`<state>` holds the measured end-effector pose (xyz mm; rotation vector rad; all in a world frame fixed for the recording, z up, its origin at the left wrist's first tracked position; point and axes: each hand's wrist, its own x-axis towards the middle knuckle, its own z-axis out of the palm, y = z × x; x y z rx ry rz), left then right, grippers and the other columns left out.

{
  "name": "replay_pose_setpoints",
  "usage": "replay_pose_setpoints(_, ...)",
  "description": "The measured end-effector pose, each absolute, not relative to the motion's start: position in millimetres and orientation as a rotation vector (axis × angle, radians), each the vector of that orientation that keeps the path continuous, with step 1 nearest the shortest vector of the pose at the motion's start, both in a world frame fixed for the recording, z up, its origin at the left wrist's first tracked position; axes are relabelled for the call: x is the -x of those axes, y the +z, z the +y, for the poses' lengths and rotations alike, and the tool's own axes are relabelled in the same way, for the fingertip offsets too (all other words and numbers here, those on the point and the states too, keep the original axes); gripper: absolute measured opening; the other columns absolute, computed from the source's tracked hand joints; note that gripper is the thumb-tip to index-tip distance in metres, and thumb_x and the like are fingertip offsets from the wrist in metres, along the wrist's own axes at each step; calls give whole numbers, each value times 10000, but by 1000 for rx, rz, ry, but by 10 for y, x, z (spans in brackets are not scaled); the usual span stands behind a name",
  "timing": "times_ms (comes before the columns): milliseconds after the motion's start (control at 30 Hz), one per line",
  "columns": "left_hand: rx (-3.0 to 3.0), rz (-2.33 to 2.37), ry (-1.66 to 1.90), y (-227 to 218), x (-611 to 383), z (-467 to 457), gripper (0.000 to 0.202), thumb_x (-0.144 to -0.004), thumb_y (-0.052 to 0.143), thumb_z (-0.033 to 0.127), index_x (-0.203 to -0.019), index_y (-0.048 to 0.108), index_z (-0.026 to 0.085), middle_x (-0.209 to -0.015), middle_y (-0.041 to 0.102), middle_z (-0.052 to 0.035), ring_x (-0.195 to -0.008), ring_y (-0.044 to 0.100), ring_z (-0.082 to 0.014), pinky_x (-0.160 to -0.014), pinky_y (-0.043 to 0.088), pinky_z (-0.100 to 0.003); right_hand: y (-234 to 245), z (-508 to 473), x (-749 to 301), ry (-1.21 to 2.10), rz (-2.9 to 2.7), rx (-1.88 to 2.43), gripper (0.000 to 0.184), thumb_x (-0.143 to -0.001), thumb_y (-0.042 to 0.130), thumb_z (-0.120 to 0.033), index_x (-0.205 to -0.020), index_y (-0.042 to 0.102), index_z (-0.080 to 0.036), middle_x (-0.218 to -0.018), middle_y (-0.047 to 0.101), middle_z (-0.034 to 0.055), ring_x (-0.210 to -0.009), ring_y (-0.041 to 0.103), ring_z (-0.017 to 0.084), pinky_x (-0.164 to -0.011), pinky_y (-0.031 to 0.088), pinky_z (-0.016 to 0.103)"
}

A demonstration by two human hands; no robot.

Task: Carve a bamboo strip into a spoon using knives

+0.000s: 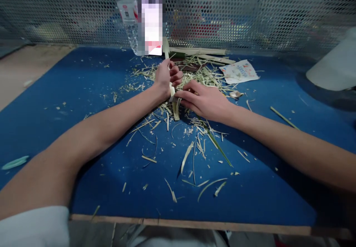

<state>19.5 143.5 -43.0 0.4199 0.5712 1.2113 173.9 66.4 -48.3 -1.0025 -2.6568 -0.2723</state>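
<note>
Left hand curled shut around upright pale reed strip, right hand pinching strip's lower part between fingertips, both hands over shavings on blue mat.

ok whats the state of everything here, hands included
left hand, closed round the strip
right hand, fingertips pinching the strip lower down
strip, pale, split at its lower end
scraps, loose, scattered across the mat
mat, blue, flat, littered
bottle, clear plastic, standing at the far edge
packet, lying flat, printed side up
long strips, lying together beyond the hands
</note>
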Motion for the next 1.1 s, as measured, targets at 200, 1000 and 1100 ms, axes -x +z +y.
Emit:
replay_pose_setpoints(200,-321,552,1182,-446,-198,1462,297,-871,498,204,-614,348,208,-393,247,98,-268,212,-44,-293,104,-170,-570,719,-1745,-204,-2547,892,358,-1008,328,-362,-1219,562,-192,-1114,591,105,-891,560,179,-630,364,291)
replay_pose_setpoints(1000,-398,542,1218,-461,-212,1427,288,-891,443,161,-630,332,212,-409,214,102,-266,212,-43,-284,95,-155,-551,517,-1821,-190,-2647,671,274,-974,426,-311,-1104,638,-196,-1016,614,92,-873,527,174,-657,368,296)
replay_pose_setpoints(1100,-346,533,1217,-448,-216,1413,270,-879,466,162,-640,350,213,-408,214,104,-264,209,-43,-274,90,-154,-547,499,-1824,-176,-2663,657,266,-966,437,-303,-1097,641,-194,-1015,616,92,-872,526,176,-638,356,295)
